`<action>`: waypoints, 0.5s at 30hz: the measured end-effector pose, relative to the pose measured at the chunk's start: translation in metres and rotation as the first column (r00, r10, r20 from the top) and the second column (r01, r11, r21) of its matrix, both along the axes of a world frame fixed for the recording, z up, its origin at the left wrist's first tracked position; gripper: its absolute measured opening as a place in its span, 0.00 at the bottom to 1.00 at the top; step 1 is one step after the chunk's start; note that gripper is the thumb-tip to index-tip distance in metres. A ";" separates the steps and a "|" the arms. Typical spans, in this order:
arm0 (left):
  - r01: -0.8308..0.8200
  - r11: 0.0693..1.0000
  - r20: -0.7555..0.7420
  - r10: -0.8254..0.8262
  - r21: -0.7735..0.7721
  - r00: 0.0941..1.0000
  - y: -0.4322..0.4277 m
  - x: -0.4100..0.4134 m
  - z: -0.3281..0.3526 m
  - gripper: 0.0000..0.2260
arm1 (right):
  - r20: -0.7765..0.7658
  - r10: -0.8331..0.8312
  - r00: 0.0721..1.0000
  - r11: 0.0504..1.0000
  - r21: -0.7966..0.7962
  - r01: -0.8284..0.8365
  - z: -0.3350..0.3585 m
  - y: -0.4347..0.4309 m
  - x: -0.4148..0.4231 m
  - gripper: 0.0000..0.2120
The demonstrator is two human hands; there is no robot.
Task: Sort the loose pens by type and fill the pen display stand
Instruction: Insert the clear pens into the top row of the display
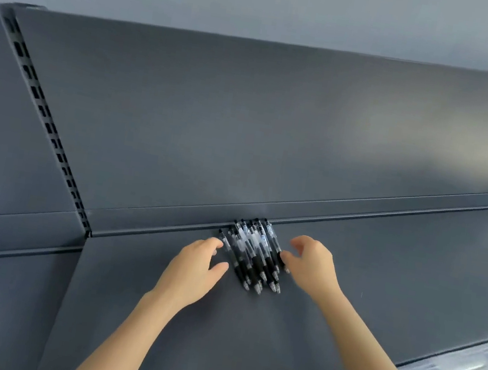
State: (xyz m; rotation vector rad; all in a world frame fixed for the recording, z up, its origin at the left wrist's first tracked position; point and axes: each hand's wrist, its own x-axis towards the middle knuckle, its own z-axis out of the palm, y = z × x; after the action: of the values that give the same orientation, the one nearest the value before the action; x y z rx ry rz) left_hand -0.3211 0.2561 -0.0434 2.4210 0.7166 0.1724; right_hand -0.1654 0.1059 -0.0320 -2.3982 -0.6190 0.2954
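Pens are bunched in one pile on the dark grey shelf, back ends against the rear lip, tips toward the person. The pile sits directly between the hands. Left hand is just beside the pile's left edge, fingers loosely curved, gripping nothing. Right hand is at the right edge, thumb against the pens, fingers relaxed and raised, holding nothing. Slotted upright is well off to the left.
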 end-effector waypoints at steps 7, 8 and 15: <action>-0.266 0.956 -0.069 0.260 -0.121 0.963 -0.012 0.049 0.005 0.16 | -0.174 0.103 0.979 0.994 -0.015 -0.108 -0.007 0.029 0.026 0.18; -0.297 0.947 -0.088 0.288 -0.119 0.954 -0.014 0.054 0.006 0.13 | -0.174 0.123 0.977 0.991 -0.028 -0.130 -0.006 0.032 0.029 0.21; -0.393 0.919 -0.276 0.374 -0.015 0.885 -0.023 0.076 0.010 0.14 | -0.164 0.216 0.962 0.968 -0.094 -0.233 -0.010 0.041 0.037 0.21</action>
State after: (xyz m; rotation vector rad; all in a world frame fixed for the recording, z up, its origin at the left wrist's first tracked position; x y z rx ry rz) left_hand -0.2450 0.2327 -0.0336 2.2320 1.3048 -0.0279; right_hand -0.1281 0.1472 -0.0419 -2.3844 -0.8238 0.6211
